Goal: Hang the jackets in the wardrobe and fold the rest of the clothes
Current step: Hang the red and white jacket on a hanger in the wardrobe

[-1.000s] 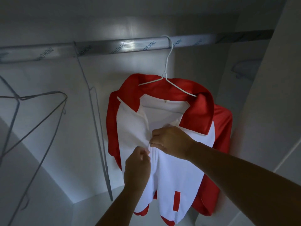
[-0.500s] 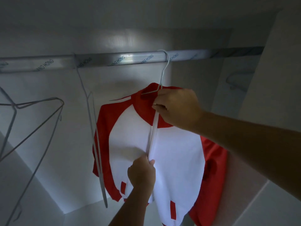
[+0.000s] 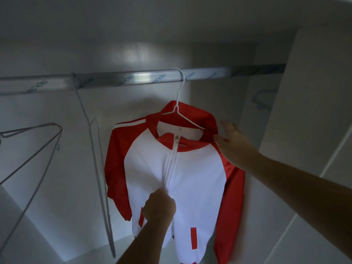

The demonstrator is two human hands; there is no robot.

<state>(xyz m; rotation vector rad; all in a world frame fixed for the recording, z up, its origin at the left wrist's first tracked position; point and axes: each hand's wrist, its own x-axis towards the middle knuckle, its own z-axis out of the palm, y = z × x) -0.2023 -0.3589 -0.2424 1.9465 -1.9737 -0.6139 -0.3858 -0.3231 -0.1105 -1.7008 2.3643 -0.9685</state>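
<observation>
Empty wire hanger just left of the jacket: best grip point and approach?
Probably the neck of the empty hanger, just under its hook on the rail. Come from the front, thumb and finger either side: it hangs edge-on, and the jacket crowds its right.

From the wardrobe [image 3: 314,111] doorway, a rail [image 3: 133,80] runs left to right overhead. The jacket [image 3: 194,178] hangs from it on a hanger [image 3: 182,111], right of middle, before the back wall. Left of it hangs an empty hanger [image 3: 93,149], and farther left a tilted hanger [image 3: 40,147]. The left hand [image 3: 160,206] grips the jacket's lower front, and the right hand [image 3: 234,143] touches its collar's right side.
</observation>
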